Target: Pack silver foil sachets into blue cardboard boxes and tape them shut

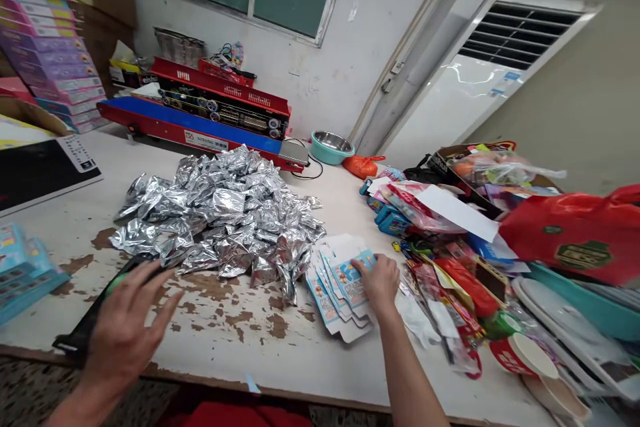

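Observation:
My left hand [127, 323] hovers over the table's front left, fingers spread, slightly blurred, with nothing visible in it. Beneath and behind it lies a long black object [87, 323], partly covered by the hand; something green shows by its fingers. My right hand [383, 280] is at a fanned stack of flat blue-and-white printed cartons [333, 293], its thumb and fingers closed on the top carton [353, 280]. Left of that stack, a large heap of silver foil packets [225, 213] spreads over the middle of the table.
A red sealing machine with a blue belt [200, 130] stands behind the heap. Blue cartons [25, 273] sit at the left edge. Mixed packages, a red bag [575, 233] and a paper bowl [523, 353] crowd the right. A teal basin [327, 153] stands farther back.

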Action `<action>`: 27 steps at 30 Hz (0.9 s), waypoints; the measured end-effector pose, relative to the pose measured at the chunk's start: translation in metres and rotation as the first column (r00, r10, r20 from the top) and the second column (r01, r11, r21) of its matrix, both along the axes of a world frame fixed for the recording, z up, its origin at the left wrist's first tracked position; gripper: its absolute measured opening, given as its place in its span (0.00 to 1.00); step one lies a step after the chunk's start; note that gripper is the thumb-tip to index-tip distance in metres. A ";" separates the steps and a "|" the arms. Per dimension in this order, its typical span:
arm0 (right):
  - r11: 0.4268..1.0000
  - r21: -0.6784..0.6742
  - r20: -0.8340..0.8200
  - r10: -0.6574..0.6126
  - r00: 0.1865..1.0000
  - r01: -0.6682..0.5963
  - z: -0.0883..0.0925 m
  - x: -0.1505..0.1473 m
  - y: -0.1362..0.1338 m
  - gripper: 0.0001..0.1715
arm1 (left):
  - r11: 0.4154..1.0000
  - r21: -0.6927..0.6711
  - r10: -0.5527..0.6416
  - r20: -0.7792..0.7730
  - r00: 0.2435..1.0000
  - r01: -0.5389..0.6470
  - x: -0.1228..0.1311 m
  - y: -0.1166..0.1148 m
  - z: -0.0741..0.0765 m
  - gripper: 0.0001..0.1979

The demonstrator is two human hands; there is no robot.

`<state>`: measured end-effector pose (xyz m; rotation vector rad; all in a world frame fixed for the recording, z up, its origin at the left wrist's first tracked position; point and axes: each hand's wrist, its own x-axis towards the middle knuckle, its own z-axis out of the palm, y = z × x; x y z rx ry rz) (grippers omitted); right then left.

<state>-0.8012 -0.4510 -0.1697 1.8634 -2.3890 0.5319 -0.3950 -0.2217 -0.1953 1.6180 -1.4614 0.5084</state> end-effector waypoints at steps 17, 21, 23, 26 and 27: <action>0.612 -0.401 0.439 0.781 0.444 -0.682 -0.009 0.150 0.155 0.16 | 0.841 0.267 -0.067 -0.812 0.580 0.471 -0.113 -0.007 0.017 0.05; 0.510 -0.241 0.680 0.696 0.231 -0.825 -0.029 0.169 0.173 0.18 | 0.822 0.229 -0.103 -0.841 0.531 0.522 -0.101 0.004 0.014 0.09; 0.512 -0.172 0.813 0.556 0.173 -0.841 -0.030 0.176 0.179 0.10 | 0.899 0.191 -0.160 -0.696 0.700 0.395 -0.098 0.008 0.010 0.11; 0.648 -0.150 0.928 0.353 0.120 -0.747 -0.024 0.180 0.180 0.16 | 0.998 0.027 -0.039 -0.557 0.830 0.065 -0.092 0.010 0.006 0.17; 0.681 -0.149 0.948 0.306 0.093 -0.717 -0.022 0.180 0.179 0.19 | 0.999 0.047 0.009 -0.625 0.780 0.026 -0.090 0.011 0.006 0.22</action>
